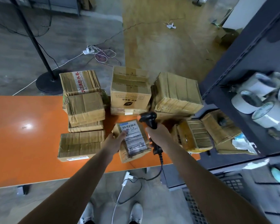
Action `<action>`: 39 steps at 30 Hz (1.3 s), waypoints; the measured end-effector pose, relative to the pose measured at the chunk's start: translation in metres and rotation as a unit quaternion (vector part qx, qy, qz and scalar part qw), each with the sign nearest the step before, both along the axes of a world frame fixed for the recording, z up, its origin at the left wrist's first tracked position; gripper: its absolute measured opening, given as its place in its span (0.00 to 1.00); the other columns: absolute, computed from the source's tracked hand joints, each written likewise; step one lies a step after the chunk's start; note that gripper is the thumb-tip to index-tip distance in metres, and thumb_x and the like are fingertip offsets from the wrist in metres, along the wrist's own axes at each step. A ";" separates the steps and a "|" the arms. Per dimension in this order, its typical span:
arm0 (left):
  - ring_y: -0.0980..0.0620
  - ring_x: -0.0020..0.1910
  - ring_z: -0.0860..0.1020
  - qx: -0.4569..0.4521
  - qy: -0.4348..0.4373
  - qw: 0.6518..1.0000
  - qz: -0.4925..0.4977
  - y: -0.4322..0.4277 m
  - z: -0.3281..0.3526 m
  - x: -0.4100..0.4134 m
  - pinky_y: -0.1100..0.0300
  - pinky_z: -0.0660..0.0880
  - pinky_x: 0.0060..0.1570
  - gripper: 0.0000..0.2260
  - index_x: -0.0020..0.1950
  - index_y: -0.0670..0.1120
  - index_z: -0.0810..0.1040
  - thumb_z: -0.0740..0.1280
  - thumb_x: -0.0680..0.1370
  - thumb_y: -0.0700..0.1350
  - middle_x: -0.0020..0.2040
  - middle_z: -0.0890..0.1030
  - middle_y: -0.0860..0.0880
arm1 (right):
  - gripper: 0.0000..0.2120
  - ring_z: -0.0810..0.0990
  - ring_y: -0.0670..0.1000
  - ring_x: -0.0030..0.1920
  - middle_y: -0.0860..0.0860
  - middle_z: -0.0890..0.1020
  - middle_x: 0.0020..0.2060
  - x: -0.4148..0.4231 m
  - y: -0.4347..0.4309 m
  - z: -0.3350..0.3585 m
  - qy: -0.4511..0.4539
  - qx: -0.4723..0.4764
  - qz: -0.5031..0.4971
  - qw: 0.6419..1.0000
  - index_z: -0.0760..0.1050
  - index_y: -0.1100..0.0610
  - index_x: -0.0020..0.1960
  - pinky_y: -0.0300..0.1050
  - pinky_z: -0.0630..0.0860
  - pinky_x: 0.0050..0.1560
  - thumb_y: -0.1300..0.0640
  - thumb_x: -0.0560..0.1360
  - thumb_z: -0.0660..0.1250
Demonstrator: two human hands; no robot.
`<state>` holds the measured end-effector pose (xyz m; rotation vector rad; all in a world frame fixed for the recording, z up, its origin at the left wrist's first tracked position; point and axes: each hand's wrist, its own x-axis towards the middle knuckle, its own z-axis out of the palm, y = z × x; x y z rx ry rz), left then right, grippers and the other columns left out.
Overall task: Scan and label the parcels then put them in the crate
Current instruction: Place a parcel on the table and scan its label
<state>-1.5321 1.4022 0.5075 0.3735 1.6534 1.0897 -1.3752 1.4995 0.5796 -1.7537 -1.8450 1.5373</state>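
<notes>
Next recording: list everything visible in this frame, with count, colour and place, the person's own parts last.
Table: one, orange, lower left.
Parcels: about nine, brown cardboard, stacked at the table's right end.
Labelled parcel: one, brown with a white label, near the table's front edge.
Scanner: one, black, corded, above the labelled parcel.
Shelf rack: one, dark grey, right.
Tape rolls: several, white, on the rack.
Stand: one, black, on the floor beyond the table.
Power strips: at least two, white, on the floor.
Shoes: two, white, bottom edge.
Left hand: holds the labelled parcel's left edge.
Right hand: grips the scanner's handle.
</notes>
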 end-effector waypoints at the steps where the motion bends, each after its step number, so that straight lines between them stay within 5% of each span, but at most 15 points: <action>1: 0.48 0.46 0.84 -0.012 0.017 1.000 -0.007 0.004 -0.002 0.000 0.47 0.80 0.51 0.18 0.54 0.50 0.78 0.70 0.73 0.61 0.49 0.84 0.48 | 0.07 0.72 0.55 0.35 0.55 0.71 0.33 0.002 0.000 0.001 0.002 -0.005 0.005 1.000 0.70 0.58 0.42 0.50 0.73 0.36 0.55 0.74 0.64; 4: 0.46 0.46 0.82 -0.035 0.039 0.999 -0.006 0.015 -0.002 -0.001 0.47 0.78 0.53 0.09 0.46 0.51 0.75 0.66 0.78 0.56 0.47 0.83 0.46 | 0.08 0.73 0.54 0.31 0.53 0.72 0.29 0.005 -0.001 0.005 0.024 -0.028 0.005 0.999 0.70 0.59 0.39 0.47 0.75 0.33 0.57 0.76 0.63; 12: 0.44 0.45 0.78 -0.079 0.091 0.993 -0.007 0.018 -0.011 -0.007 0.45 0.77 0.54 0.14 0.61 0.40 0.73 0.61 0.82 0.49 0.44 0.78 0.44 | 0.08 0.74 0.54 0.31 0.56 0.74 0.32 -0.007 -0.003 0.012 0.008 -0.028 0.044 0.999 0.72 0.59 0.38 0.49 0.74 0.34 0.57 0.74 0.64; 17: 0.49 0.36 0.75 -0.079 0.200 0.974 -0.072 0.005 -0.004 -0.001 0.59 0.70 0.34 0.15 0.57 0.41 0.73 0.58 0.82 0.52 0.41 0.77 0.47 | 0.06 0.74 0.51 0.30 0.56 0.74 0.35 -0.016 -0.010 0.017 0.001 -0.039 0.071 0.997 0.72 0.60 0.41 0.43 0.73 0.30 0.59 0.75 0.63; 26: 0.43 0.55 0.78 -0.067 0.281 0.945 -0.152 -0.022 -0.002 0.015 0.57 0.74 0.42 0.20 0.70 0.42 0.65 0.62 0.80 0.47 0.61 0.78 0.42 | 0.08 0.73 0.50 0.29 0.55 0.75 0.34 -0.030 -0.015 0.025 0.007 -0.043 0.069 0.997 0.70 0.59 0.39 0.44 0.73 0.32 0.58 0.76 0.63; 31: 0.43 0.63 0.74 -0.068 0.304 0.929 -0.200 -0.029 -0.007 0.025 0.50 0.74 0.58 0.35 0.78 0.44 0.52 0.66 0.78 0.54 0.67 0.73 0.41 | 0.06 0.72 0.50 0.28 0.54 0.75 0.34 -0.031 -0.016 0.028 0.006 -0.061 0.060 0.996 0.72 0.59 0.41 0.42 0.73 0.31 0.59 0.76 0.62; 39: 0.45 0.64 0.72 -0.098 0.410 0.870 -0.256 -0.026 -0.008 0.039 0.54 0.74 0.57 0.49 0.79 0.48 0.37 0.69 0.74 0.60 0.70 0.65 0.42 | 0.07 0.73 0.50 0.28 0.54 0.76 0.32 -0.022 -0.011 0.026 -0.001 -0.077 0.055 0.995 0.74 0.61 0.45 0.41 0.72 0.29 0.58 0.75 0.62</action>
